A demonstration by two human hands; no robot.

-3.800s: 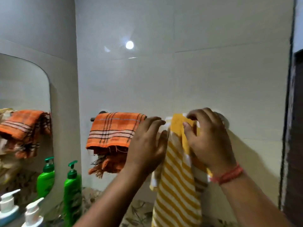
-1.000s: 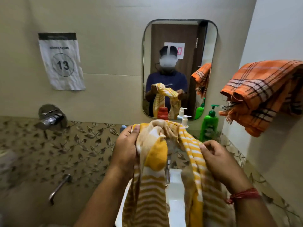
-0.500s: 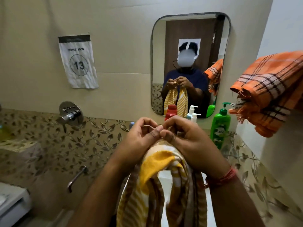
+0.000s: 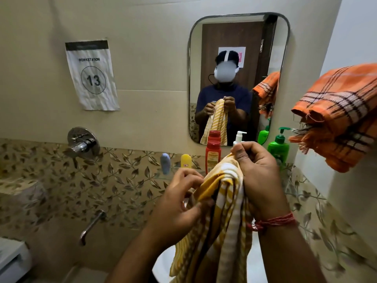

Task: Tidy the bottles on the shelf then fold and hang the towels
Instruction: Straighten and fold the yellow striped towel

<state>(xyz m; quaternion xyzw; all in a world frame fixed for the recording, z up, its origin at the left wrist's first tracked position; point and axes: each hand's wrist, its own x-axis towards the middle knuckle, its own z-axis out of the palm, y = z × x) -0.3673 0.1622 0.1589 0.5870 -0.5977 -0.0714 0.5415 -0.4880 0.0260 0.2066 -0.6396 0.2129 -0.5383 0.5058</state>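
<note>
Yellow striped towel [image 4: 220, 211] found bunched and held in front of the body, above a white basin [image 4: 163, 264], hanging down out of view at the lower edge. Right hand [image 4: 259, 178] noted closed around the towel's upper gathered end, thumb uppermost, red thread band [image 4: 273, 222] at the wrist. Left hand [image 4: 179, 203] noted lower and to the left, fingers curled and pinching a yellow fold of the same towel. Both hands touching the cloth, close together.

Orange plaid towel [image 4: 338, 117] observed folded and hanging on the right-hand wall, fringe toward the mirror; rail not visible.

Behind the hands, bottles recorded standing upright in a row below the mirror [image 4: 238, 76]: blue bottle [image 4: 165, 163], yellow bottle [image 4: 186, 161], red bottle [image 4: 213, 156], white pump bottle [image 4: 239, 137] partly hidden by the right hand, green pump bottle [image 4: 278, 146] nearest the corner. Shelf surface mostly hidden; exact spacing unclear.

Paper sign [image 4: 92, 75] marked "WORKSTATION 13" seen on the wall left of the mirror. Chrome tap valve [image 4: 83, 142] and spout [image 4: 92, 226] noted beneath it.
</note>
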